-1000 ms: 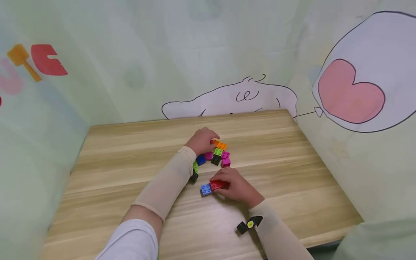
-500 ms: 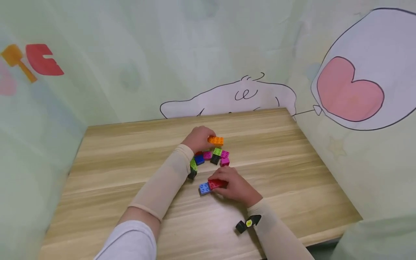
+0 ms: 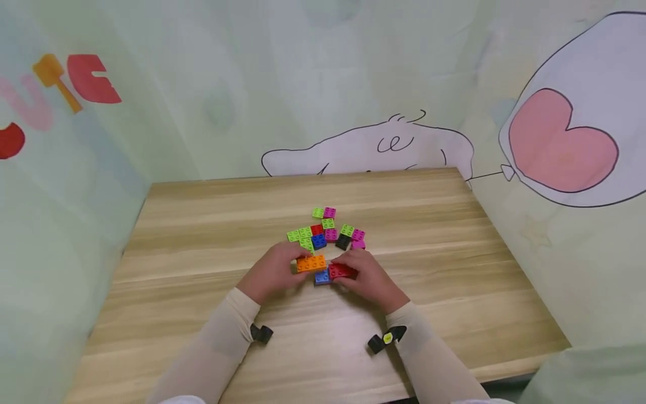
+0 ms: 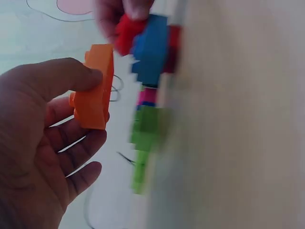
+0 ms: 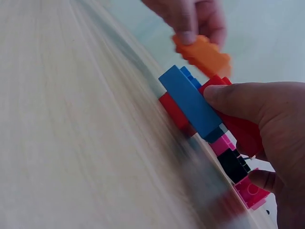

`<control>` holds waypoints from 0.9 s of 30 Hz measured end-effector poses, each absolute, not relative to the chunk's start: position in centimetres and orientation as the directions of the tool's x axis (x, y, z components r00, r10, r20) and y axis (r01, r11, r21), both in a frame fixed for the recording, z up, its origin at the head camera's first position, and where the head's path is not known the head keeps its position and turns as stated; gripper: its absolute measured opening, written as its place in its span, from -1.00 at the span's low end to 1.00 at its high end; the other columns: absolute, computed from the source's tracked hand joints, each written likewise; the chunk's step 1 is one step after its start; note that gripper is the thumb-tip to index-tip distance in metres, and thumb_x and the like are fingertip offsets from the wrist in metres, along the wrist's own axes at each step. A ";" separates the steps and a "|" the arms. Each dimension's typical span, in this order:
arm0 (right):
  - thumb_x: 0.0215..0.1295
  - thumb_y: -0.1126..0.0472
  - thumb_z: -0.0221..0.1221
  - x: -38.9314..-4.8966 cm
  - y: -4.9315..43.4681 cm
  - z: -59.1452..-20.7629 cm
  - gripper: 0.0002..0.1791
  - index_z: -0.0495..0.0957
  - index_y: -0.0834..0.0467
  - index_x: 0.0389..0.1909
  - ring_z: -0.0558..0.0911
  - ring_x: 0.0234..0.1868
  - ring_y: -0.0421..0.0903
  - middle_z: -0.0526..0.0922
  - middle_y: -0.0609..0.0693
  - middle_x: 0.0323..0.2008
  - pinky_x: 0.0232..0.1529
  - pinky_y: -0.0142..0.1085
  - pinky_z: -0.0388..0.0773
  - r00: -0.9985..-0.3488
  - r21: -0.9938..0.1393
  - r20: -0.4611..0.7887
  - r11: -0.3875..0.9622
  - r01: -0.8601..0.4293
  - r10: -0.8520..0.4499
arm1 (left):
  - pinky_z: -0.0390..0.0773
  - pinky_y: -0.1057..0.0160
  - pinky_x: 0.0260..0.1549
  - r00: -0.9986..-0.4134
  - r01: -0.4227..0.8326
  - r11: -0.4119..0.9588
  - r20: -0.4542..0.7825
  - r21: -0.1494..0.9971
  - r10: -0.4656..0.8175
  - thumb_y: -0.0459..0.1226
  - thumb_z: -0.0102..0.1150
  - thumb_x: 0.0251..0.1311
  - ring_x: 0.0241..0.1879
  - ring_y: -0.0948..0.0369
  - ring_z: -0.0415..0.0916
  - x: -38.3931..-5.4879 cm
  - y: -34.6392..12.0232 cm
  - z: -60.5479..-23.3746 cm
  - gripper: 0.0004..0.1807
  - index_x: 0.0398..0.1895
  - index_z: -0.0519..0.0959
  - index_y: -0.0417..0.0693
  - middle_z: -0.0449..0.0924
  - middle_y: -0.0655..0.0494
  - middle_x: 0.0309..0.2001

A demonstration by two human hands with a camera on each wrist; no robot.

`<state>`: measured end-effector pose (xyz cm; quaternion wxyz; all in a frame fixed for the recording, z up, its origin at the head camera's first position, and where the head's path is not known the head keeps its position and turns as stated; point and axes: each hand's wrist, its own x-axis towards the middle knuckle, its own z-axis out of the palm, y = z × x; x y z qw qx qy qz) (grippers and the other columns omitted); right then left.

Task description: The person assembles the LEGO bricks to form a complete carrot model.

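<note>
My left hand (image 3: 272, 272) pinches an orange toy building brick (image 3: 311, 264) between thumb and fingers, raised off the table in the left wrist view. My right hand (image 3: 368, 278) grips a red brick (image 3: 340, 271) that sits on top of a light blue brick (image 3: 322, 278). Under the blue one, a second red brick (image 5: 175, 112) shows in the right wrist view. The orange brick is right beside this small stack, studs up, overlapping the blue brick's back edge in the head view. Fingers hide part of the upper red brick.
Behind the hands lie several loose bricks: lime green (image 3: 294, 236), dark blue (image 3: 319, 241), black (image 3: 343, 242) and magenta (image 3: 330, 212). They rest on a wooden table (image 3: 202, 224). A printed cloth (image 3: 227, 112) hangs along the table's back and sides.
My left hand has lifted the orange brick from the pile and brought it toward me, next to the stack. The right hand still holds the red and blue bricks in about the same place.
</note>
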<state>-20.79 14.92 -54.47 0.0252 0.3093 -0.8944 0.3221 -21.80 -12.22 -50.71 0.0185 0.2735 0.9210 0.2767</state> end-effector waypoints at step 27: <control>0.21 0.13 0.50 -20.4 13.9 -54.4 -0.62 0.74 0.05 0.06 0.56 -0.01 -0.17 0.70 -0.14 -0.06 0.06 -0.22 0.57 -0.784 -0.604 0.292 0.530 -0.595 -0.547 | 0.57 0.23 -0.19 -0.838 0.523 0.659 0.187 0.540 0.512 -0.15 0.55 0.14 -0.26 0.23 0.47 -19.2 -9.9 -52.1 -0.68 -0.07 0.79 -0.07 0.63 0.23 -0.28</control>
